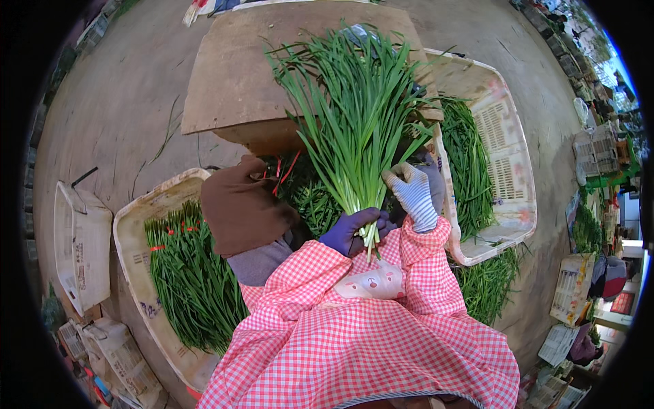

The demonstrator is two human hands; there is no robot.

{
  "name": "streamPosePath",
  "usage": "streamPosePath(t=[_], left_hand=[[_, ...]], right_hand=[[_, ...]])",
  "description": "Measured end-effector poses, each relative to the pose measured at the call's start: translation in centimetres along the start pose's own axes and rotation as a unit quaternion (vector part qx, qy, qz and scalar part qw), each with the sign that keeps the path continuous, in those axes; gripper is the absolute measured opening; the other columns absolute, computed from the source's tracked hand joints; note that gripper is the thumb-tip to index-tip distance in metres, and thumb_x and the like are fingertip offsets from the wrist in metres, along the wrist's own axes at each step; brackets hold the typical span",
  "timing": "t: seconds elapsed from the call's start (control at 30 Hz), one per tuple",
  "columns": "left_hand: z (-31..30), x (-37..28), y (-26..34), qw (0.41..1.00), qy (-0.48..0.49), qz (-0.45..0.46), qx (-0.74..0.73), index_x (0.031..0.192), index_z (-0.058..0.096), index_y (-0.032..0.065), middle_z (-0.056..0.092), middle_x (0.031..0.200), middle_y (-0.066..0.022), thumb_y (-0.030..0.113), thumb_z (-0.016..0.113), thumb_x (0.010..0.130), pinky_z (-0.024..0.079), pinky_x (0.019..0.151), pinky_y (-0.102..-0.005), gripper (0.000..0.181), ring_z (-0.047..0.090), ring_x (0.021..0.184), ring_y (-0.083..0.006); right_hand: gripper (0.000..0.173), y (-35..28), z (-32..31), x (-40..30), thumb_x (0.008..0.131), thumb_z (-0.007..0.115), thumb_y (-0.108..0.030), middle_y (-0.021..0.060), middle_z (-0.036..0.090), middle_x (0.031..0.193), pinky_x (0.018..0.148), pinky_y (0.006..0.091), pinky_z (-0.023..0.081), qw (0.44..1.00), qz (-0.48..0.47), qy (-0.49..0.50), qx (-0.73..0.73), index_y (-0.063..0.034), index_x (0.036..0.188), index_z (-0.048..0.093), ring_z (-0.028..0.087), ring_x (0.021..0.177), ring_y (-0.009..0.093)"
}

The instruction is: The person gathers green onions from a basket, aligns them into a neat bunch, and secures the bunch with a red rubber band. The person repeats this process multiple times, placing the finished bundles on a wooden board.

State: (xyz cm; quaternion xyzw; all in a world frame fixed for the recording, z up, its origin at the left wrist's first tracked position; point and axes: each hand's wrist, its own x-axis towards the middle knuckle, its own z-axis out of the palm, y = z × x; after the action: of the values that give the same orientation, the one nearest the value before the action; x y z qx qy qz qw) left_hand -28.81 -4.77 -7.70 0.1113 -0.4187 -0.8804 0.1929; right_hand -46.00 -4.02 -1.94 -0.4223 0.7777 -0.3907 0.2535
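Observation:
My left hand point(352, 230), in a purple glove, grips a bunch of garlic chives point(357, 138) around its pale stem ends. The stem tips poke out below the fist, and the long green leaves fan out upward over the wooden board. At the right side of the bunch is my right hand point(413, 191), in a white and blue striped glove. Its thumb and fingers are bent close to the outer leaves; whether a leaf is pinched between them is unclear. Loose greens point(311, 199) lie in the shade below the bunch, between my knees.
A crate point(173, 358) on the left holds chives tied with red bands. Loose chives lie in the right crate point(518, 189), with more greens point(485, 283) on the ground beside it. The wooden board point(235, 76) stands ahead. An upright crate point(87, 245) is far left.

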Motion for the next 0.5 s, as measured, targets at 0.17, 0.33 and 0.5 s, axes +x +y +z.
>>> streamPosePath(t=[0.17,0.33,0.5], left_hand=[[0.0,0.5,1.3,0.834,0.018,-0.149,-0.531,0.129,0.034,0.0008,0.053,0.092,-0.0095,0.01,0.052,0.086,0.047,0.071,-0.0323,0.047,0.051,0.073,-0.0126],[0.1,0.2,2.2,0.817,-0.021,-0.149,-0.557,0.132,0.029,0.0006,0.045,0.083,-0.0046,0.012,0.052,0.086,0.043,0.067,-0.0286,0.052,0.044,0.065,-0.0086],[0.0,-0.3,2.1,0.825,-0.044,-0.138,-0.546,0.132,0.028,-0.001,0.042,0.08,-0.0024,0.015,0.053,0.086,0.04,0.064,-0.0252,0.055,0.042,0.064,-0.0064]], right_hand=[[0.022,-1.0,-2.4,2.2,0.08,0.06,-0.015,0.0005,0.058,0.066,0.049,0.0207,0.038,0.991,0.023,0.025,0.13,0.0029,0.093,0.062,0.048,0.055,0.005],[0.05,0.4,-2.3,4.2,0.08,0.057,-0.015,-0.0004,0.052,0.067,0.048,0.0188,0.037,0.976,0.063,-0.014,0.207,0.0046,0.124,0.045,0.043,0.052,0.006],[0.057,0.7,-3.0,6.0,0.078,0.055,-0.008,-0.0019,0.045,0.062,0.044,0.018,0.032,0.935,0.002,0.044,0.351,0.0052,0.13,0.036,0.037,0.049,0.004]])
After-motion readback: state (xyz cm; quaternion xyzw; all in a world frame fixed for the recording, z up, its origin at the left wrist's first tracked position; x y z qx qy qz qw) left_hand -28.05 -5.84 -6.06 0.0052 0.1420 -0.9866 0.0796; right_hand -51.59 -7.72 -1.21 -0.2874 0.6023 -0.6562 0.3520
